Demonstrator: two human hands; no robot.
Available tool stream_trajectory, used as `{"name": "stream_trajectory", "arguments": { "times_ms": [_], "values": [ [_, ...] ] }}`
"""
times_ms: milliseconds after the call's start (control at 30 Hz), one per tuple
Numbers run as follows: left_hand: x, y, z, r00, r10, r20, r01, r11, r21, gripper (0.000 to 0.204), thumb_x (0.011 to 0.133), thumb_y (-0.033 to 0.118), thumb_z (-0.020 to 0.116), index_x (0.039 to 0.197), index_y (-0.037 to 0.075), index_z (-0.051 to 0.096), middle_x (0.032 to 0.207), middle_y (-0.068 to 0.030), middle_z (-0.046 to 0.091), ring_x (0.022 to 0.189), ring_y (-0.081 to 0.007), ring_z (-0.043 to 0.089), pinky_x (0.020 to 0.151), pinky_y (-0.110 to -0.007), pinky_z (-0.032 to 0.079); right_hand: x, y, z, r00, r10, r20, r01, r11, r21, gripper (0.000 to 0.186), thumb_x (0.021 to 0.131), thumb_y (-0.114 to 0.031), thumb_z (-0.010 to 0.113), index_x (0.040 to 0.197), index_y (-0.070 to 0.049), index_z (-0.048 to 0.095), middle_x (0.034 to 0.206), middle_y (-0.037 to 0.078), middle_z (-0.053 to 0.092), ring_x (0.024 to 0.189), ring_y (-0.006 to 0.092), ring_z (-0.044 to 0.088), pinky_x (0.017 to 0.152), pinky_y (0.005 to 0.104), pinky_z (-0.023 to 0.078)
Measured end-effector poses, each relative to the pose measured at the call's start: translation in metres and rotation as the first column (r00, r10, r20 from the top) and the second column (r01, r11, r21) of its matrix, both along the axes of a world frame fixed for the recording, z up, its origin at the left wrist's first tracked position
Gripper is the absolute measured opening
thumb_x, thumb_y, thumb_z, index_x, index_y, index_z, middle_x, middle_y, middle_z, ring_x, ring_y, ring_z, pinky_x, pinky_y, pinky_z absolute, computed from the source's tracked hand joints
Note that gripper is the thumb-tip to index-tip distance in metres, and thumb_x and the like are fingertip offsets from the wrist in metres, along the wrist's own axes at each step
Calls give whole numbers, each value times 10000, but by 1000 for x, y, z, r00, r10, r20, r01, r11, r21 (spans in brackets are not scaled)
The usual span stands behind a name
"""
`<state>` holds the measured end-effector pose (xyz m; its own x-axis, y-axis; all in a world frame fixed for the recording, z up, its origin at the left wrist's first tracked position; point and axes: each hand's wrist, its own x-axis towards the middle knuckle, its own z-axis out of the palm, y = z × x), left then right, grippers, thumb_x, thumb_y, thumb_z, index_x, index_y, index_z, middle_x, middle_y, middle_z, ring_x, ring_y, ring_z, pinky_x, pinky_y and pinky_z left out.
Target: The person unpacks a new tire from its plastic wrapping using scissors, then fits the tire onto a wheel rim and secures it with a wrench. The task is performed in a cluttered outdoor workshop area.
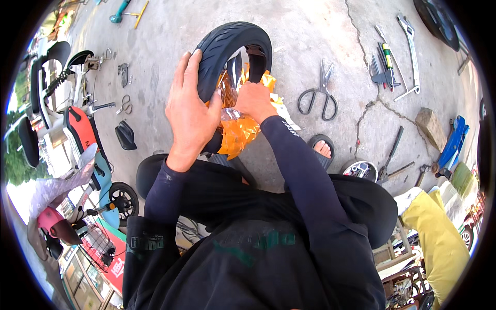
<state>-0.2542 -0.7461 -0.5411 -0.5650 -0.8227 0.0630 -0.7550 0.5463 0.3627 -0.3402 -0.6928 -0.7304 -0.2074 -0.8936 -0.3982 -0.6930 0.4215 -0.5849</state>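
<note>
A black scooter tyre (232, 35) stands upright between my knees, with crinkled orange and clear plastic wrapping (242, 135) in its opening and hanging below. My left hand (187, 106) holds the tyre's left side, long fingers flat along the tread and the thumb on the inner edge. Inside the opening, my right hand (254, 101) is closed in a fist on the wrapping; its fingertips are hidden. A white paper-like piece (283, 111) sticks out beside my right wrist.
Black-handled scissors (321, 90) lie right of the tyre. Farther right are a large wrench (409, 49), a screwdriver (387, 56), a caliper (381, 77) and a wooden block (431, 128). A bowl of small parts (361, 168) sits by my sandalled foot. An orange-and-blue scooter (80, 132) is at left.
</note>
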Motion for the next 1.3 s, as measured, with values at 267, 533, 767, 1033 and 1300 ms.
{"name": "stream_trajectory", "arguments": {
  "times_ms": [267, 533, 767, 1033, 1300],
  "values": [
    [17, 30, -3, 1000, 11, -25, -12, 999, -47, 726, 770, 30, 703, 1448, 42, 443, 1469, -211, 464, 1326, -391, 496, 1081, -418, 427, 72, 47, 1, 968, -19, -252, -4, 996, -91, 776, 692, -703, 743, 961, 24, 716, 895, 124, 702, 945, 313, 676, 845, 359, 515],
    [43, 65, -10, 993, 13, -117, -23, 996, -84, 751, 737, 31, 712, 1443, 42, 456, 1482, -228, 437, 1310, -434, 484, 1042, -460, 449, 53, 52, 19, 966, 148, 213, -173, 979, 106, 625, 767, -633, 656, 982, -55, 760, 1023, 153, 736, 959, 318, 711, 805, 416, 552],
    [46, 73, -10, 991, -3, -133, -11, 995, -102, 734, 754, -8, 710, 1439, 4, 446, 1467, -238, 455, 1327, -409, 487, 1098, -435, 402, 47, 57, 9, 868, 156, 471, -252, 957, 147, 549, 800, -536, 636, 1056, -65, 754, 1087, 144, 728, 1051, 335, 679, 939, 443, 502],
    [52, 59, -13, 986, -42, -159, 23, 992, -124, 713, 748, 8, 720, 1418, 9, 479, 1452, -231, 486, 1318, -395, 507, 1090, -426, 418, 77, 57, -5, 626, -156, 764, 40, 985, 169, 563, 844, -470, 672, 1238, -69, 651, 1219, 157, 672, 1137, 324, 640, 967, 428, 489],
    [51, 32, -16, 985, -2, -172, -19, 993, -118, 722, 715, 30, 756, 1396, 63, 520, 1428, -198, 524, 1266, -378, 554, 1058, -421, 455, 62, 66, 47, -334, -294, 896, 290, 872, 394, 578, 960, -267, 645, 1469, -78, 447, 1441, 101, 538, 1283, 250, 559, 1011, 383, 473]
  ]
}}
